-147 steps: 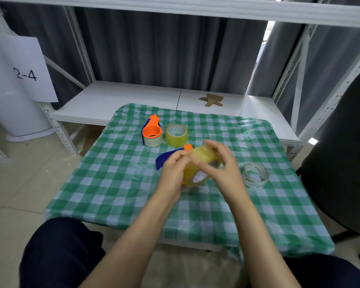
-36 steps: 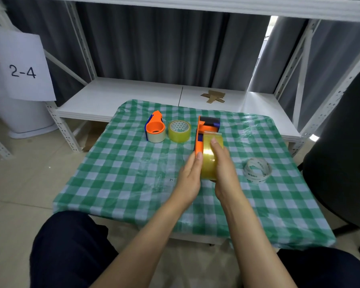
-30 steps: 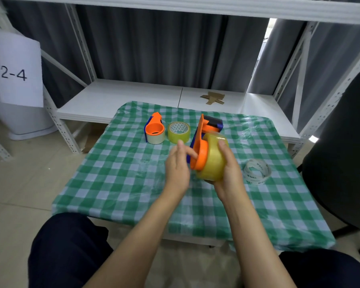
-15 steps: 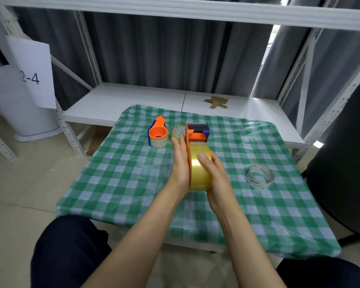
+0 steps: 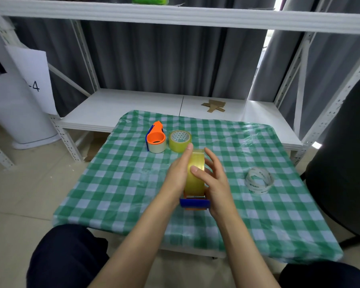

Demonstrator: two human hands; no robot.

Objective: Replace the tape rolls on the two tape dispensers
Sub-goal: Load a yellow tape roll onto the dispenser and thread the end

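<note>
Held dispenser [image 5: 194, 203] carries yellow roll [image 5: 195, 181]: left hand [image 5: 178, 173] flat, fingers straight against it; right hand [image 5: 215, 183] grip wraps it. Far left of roll, paper sign [image 5: 34, 80] reads "-4".

A single head-worn wide-angle view looks forward and down, close over the counter [image 5: 121, 181] at frame centre, with shelving [image 5: 175, 15] across the top.
</note>
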